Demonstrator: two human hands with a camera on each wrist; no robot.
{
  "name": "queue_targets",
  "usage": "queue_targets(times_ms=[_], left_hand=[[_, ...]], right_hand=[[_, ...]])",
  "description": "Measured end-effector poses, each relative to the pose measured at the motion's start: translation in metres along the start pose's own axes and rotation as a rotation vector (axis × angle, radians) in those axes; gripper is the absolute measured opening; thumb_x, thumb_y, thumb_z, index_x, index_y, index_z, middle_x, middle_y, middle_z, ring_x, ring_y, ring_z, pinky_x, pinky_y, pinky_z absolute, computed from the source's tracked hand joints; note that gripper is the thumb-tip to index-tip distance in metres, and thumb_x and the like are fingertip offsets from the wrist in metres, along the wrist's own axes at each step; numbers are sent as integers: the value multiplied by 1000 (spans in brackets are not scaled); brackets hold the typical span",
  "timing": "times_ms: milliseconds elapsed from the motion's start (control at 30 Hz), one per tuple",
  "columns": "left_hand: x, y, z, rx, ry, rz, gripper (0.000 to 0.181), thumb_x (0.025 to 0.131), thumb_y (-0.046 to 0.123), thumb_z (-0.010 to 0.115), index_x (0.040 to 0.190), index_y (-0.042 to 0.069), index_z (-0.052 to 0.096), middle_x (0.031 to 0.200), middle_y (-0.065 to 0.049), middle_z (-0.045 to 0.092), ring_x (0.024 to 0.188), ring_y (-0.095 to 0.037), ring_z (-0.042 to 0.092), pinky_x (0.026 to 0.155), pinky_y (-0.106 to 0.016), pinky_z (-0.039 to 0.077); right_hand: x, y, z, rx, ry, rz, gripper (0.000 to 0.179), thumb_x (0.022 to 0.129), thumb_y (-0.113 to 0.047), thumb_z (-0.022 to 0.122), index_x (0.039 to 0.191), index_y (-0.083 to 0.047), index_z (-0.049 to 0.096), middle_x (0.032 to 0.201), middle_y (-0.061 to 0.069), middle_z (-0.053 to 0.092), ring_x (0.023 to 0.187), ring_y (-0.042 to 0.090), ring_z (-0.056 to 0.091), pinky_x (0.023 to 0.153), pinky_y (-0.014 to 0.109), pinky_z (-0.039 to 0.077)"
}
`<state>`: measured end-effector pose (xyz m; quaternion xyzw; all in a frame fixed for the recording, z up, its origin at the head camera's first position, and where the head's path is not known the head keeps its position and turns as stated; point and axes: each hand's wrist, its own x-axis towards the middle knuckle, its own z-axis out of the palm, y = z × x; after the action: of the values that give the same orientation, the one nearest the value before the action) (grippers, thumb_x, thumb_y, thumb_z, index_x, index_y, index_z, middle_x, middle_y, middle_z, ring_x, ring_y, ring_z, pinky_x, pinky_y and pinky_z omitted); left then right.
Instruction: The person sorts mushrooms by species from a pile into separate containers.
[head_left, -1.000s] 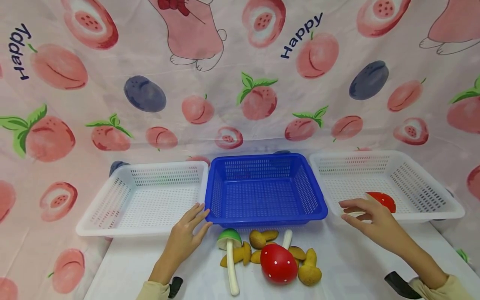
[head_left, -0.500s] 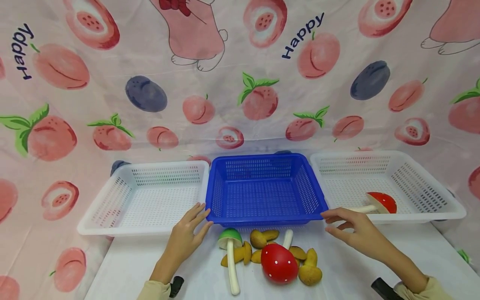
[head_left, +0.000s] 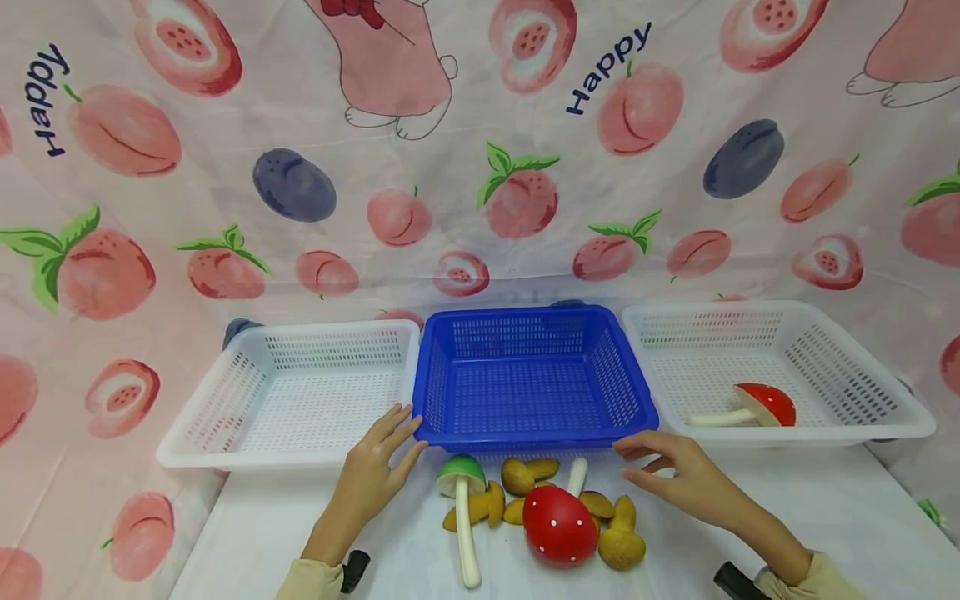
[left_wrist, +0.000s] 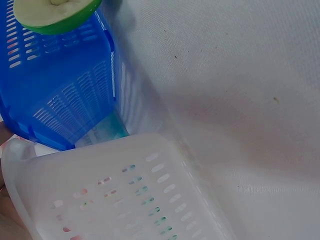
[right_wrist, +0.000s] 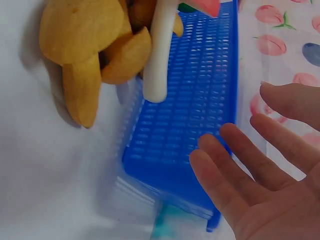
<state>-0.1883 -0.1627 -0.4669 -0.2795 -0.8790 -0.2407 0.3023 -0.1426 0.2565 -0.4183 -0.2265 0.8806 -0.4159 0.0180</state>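
My left hand [head_left: 372, 467] lies with loosely spread fingers where the left white basket [head_left: 288, 460] meets the blue basket [head_left: 536, 441]. Just in front of the blue basket's right corner hovers my right hand [head_left: 686, 477], fingers relaxed and holding nothing. To its left lies a toy mushroom with a red, white-dotted cap [head_left: 559, 527], its white stem pointing away. Several brown toy mushrooms [head_left: 621, 535] cluster around it. Nearest my left hand is a green-capped mushroom [head_left: 461, 475] with a long white stem, lying across a brown one.
Another red-capped mushroom [head_left: 767, 405] lies inside the right white basket [head_left: 802, 433]. The three baskets stand side by side along the back of the white table [head_left: 397, 550]. Behind them hangs a fruit-print cloth [head_left: 465, 192].
My right hand has moved left and toward me, away from the right white basket, uncovering the red-capped mushroom's stem there. My left hand stays in place.
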Motion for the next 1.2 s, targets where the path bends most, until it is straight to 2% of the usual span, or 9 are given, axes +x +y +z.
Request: queue_targets(times_ms=[100,267,367,600,767,933,1200], left_hand=[[0,0,0,-1,0,-3,39,80,16,75,113,-1,67,123,-19,60,119,-36,53,88,-49,49],[0,1,0,-3,-12,-13,39,81,17,75,115,0,67,124,-19,60,120,-35,52,90,-48,48],[0,1,0,-3,-14,-15,39,81,17,75,115,1,67,124,-19,59,121,-35,51,91,-48,48],[-1,1,1,-2,-11,-8,39,81,18,74,116,2,67,124,-18,60,121,-34,51,92,-47,48],[-1,0,1,5,5,4,39,80,17,75,114,0,67,123,-19,60,119,-35,52,90,-48,48],[-1,-1,1,5,10,13,38,83,20,73,115,0,67,124,-19,60,119,-35,52,90,-48,49],[-1,-1,1,2,15,14,39,80,18,74,114,0,67,123,-19,60,119,-36,53,89,-48,49]], right_hand=[[2,3,6,-3,-18,-8,28,89,-19,67,114,-6,64,108,6,66,96,15,62,74,25,55],[6,11,18,-7,-60,36,32,89,-23,67,115,-5,64,112,11,65,101,30,61,76,24,54],[7,18,26,-9,-69,38,33,89,-22,67,116,-3,63,112,13,65,101,34,60,75,25,54],[12,32,43,-25,-60,0,35,87,-16,68,119,-3,61,115,11,63,100,34,58,74,28,54],[18,36,50,-9,-81,-72,34,88,-11,66,120,-3,60,117,12,61,100,35,58,75,37,56],[25,39,56,-16,-80,-147,30,85,0,65,115,-2,64,115,10,64,103,31,59,79,43,55],[34,41,65,-147,-45,-192,29,77,8,69,103,-6,72,108,7,68,102,28,62,87,46,51]])
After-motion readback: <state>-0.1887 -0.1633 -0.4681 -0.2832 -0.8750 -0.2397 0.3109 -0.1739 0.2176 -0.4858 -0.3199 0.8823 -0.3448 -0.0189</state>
